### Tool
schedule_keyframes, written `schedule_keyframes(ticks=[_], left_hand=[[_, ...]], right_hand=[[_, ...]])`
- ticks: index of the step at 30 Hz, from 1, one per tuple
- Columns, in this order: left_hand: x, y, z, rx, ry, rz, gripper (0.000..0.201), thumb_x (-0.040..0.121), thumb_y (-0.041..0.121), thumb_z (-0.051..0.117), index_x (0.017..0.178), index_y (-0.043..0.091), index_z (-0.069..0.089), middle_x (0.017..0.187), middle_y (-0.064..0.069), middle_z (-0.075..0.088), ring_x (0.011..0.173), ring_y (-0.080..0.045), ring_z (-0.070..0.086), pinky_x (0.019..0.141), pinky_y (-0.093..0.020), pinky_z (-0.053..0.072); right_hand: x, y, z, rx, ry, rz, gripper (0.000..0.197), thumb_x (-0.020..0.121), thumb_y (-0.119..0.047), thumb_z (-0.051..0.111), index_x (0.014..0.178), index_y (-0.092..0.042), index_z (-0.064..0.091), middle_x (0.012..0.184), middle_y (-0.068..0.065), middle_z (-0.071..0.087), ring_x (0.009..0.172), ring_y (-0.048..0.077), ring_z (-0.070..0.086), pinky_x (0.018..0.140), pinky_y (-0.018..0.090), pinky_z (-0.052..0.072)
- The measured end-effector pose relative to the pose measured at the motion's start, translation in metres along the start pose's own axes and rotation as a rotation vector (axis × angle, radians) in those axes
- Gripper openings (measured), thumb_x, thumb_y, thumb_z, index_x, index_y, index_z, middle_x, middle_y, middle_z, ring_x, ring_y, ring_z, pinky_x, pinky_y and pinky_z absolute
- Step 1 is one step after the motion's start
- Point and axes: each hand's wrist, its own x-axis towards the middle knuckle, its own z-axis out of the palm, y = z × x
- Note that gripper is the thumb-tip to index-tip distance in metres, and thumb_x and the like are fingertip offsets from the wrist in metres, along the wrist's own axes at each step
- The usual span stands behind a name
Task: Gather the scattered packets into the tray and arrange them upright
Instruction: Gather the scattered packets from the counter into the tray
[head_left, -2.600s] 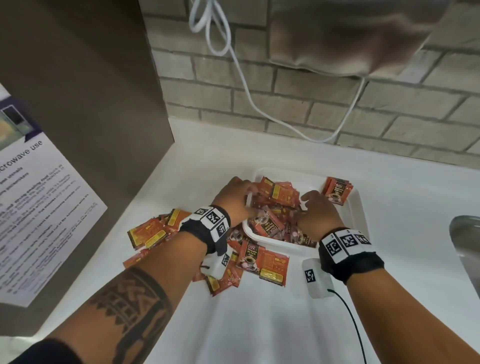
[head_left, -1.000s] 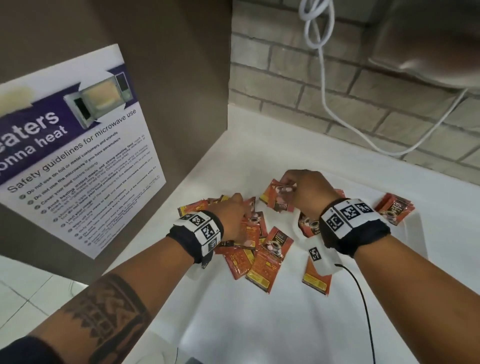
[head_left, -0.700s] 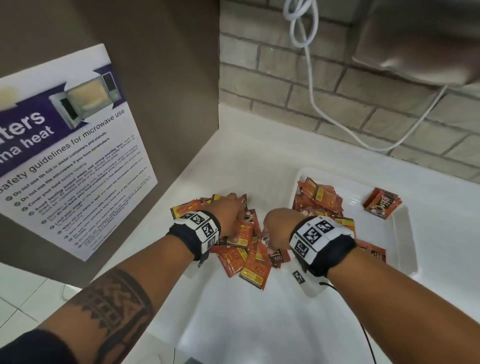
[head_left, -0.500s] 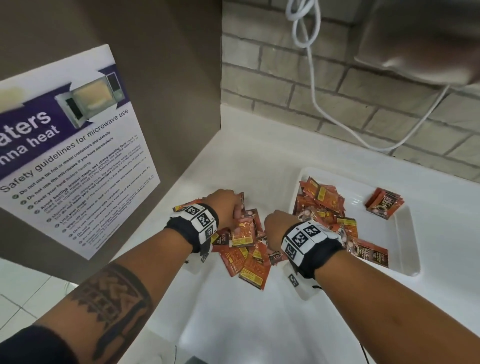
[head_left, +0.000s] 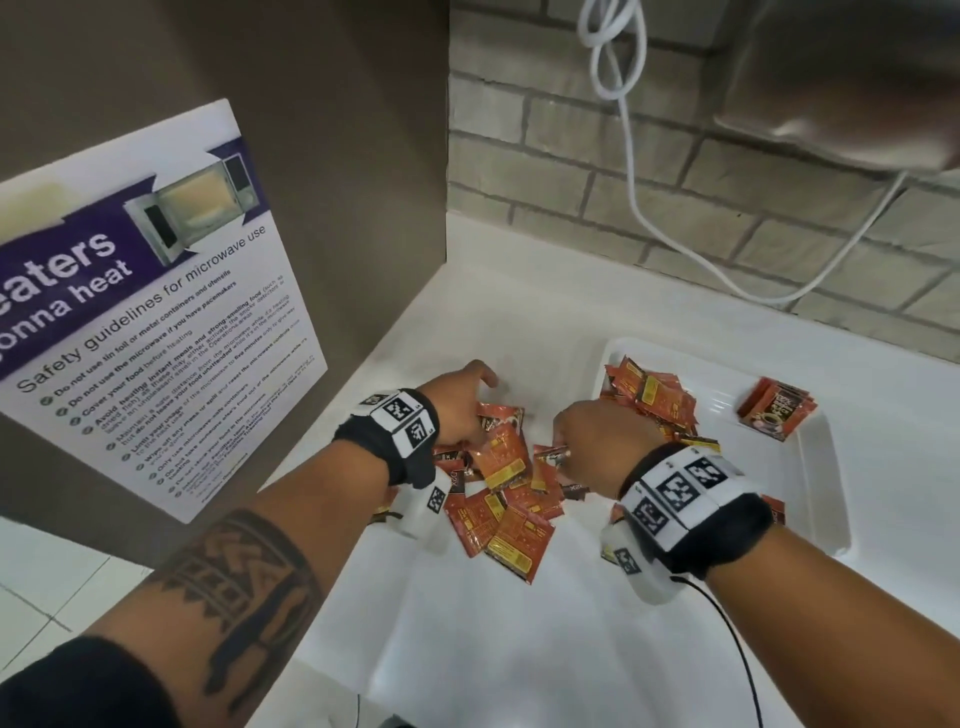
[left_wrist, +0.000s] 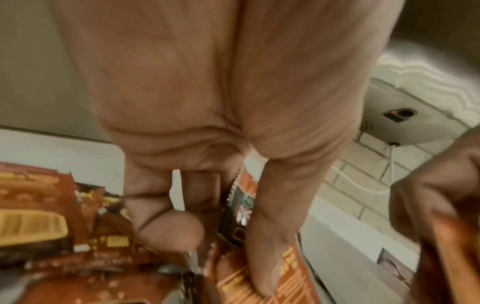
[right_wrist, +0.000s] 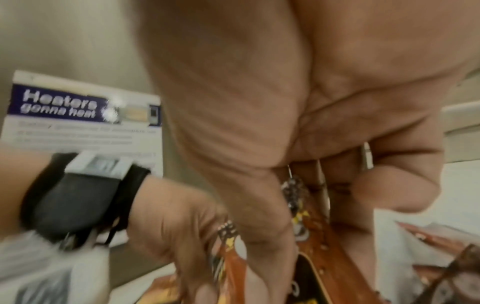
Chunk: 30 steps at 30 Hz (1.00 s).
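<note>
Packets (head_left: 498, 499) lie heaped on the white counter (head_left: 519, 649) just left of the tray (head_left: 826, 499), which holds more. The left hand (head_left: 457, 405) curls fingers and thumb over the heap, seemingly pinching one packet. The right hand (head_left: 597, 441) clenches several.

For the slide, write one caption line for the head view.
Both hands, left hand and right hand, gather packets beside the tray.

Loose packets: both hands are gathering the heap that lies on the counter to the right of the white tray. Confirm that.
One thing is wrong: the loose packets lie on the counter to the left of the white tray, not the right, as the head view shows. The left hand and right hand are both at that heap, gathering it.
</note>
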Motion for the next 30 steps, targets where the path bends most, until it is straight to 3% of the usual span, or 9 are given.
schedule_keyframes(ticks=[3,5,7,13,16,18,22,27,30], left_hand=[[0.013,0.010,0.014,0.156,-0.073,-0.062,0.078,0.077,0.016,0.083,0.144,0.015,0.044,0.127,-0.006,0.061,0.105,-0.023,0.062,0.083,-0.031,0.054],[0.020,0.017,0.023,0.245,-0.070,-0.105,0.065,0.077,0.022,0.084,0.135,0.009,0.056,0.129,-0.007,0.063,0.111,-0.025,0.063,0.091,-0.034,0.055],[0.024,0.025,0.029,0.297,-0.036,-0.139,0.054,0.077,0.022,0.084,0.125,0.007,0.064,0.122,-0.008,0.067,0.108,-0.024,0.066,0.088,-0.032,0.056],[0.032,0.034,0.033,0.385,-0.003,-0.186,0.038,0.083,0.024,0.080,0.113,0.005,0.066,0.112,-0.010,0.070,0.102,-0.025,0.068,0.072,-0.027,0.050],[0.036,0.035,0.027,0.392,0.020,-0.181,0.038,0.080,0.025,0.081,0.109,0.005,0.067,0.110,-0.010,0.070,0.098,-0.025,0.068,0.072,-0.028,0.051],[0.037,0.037,0.021,0.425,0.046,-0.138,0.039,0.082,0.027,0.077,0.112,0.004,0.067,0.111,-0.009,0.069,0.100,-0.025,0.067,0.075,-0.028,0.051],[0.030,0.050,0.003,0.501,0.079,-0.059,0.032,0.084,0.027,0.073,0.109,0.008,0.071,0.108,-0.007,0.068,0.095,-0.024,0.066,0.069,-0.026,0.047],[0.019,0.077,-0.035,0.374,0.137,0.018,0.024,0.080,0.030,0.078,0.095,0.017,0.063,0.094,0.001,0.061,0.087,-0.020,0.058,0.058,-0.026,0.039],[0.018,0.102,-0.042,0.147,0.127,0.091,0.025,0.078,0.028,0.081,0.096,0.016,0.069,0.091,0.001,0.066,0.086,-0.020,0.064,0.068,-0.028,0.050]], right_hand=[[-0.013,0.024,-0.021,0.131,0.098,0.031,0.007,0.089,-0.024,0.065,0.095,-0.021,0.067,0.095,-0.008,0.064,0.090,0.013,0.060,0.077,0.028,0.052],[-0.017,0.042,-0.031,0.215,0.168,0.070,0.008,0.087,-0.022,0.065,0.083,-0.026,0.060,0.084,-0.013,0.055,0.081,0.010,0.053,0.067,0.023,0.040],[-0.020,0.058,-0.034,0.300,0.209,0.129,0.009,0.088,-0.020,0.066,0.082,-0.022,0.059,0.080,-0.009,0.054,0.075,0.012,0.053,0.061,0.022,0.035],[-0.031,0.084,-0.017,0.490,0.241,0.187,0.017,0.087,-0.025,0.073,0.094,-0.012,0.065,0.091,0.003,0.066,0.081,0.023,0.064,0.069,0.031,0.047],[-0.034,0.098,-0.011,0.552,0.294,0.217,0.015,0.087,-0.026,0.074,0.089,-0.013,0.066,0.087,0.000,0.066,0.076,0.018,0.063,0.065,0.028,0.047],[-0.036,0.111,-0.009,0.597,0.351,0.268,0.015,0.088,-0.026,0.073,0.084,-0.016,0.063,0.080,-0.004,0.062,0.070,0.011,0.057,0.058,0.024,0.040],[-0.035,0.141,-0.003,0.680,0.461,0.381,0.022,0.085,-0.027,0.076,0.074,-0.016,0.061,0.068,-0.003,0.057,0.070,0.020,0.055,0.058,0.028,0.035],[-0.028,0.166,0.012,0.705,0.348,0.496,0.024,0.086,-0.035,0.074,0.088,-0.013,0.065,0.073,-0.003,0.065,0.085,0.024,0.063,0.078,0.033,0.047],[-0.022,0.173,0.020,0.736,0.230,0.501,0.035,0.086,-0.038,0.073,0.104,-0.008,0.068,0.100,0.003,0.070,0.100,0.027,0.065,0.090,0.038,0.052]])
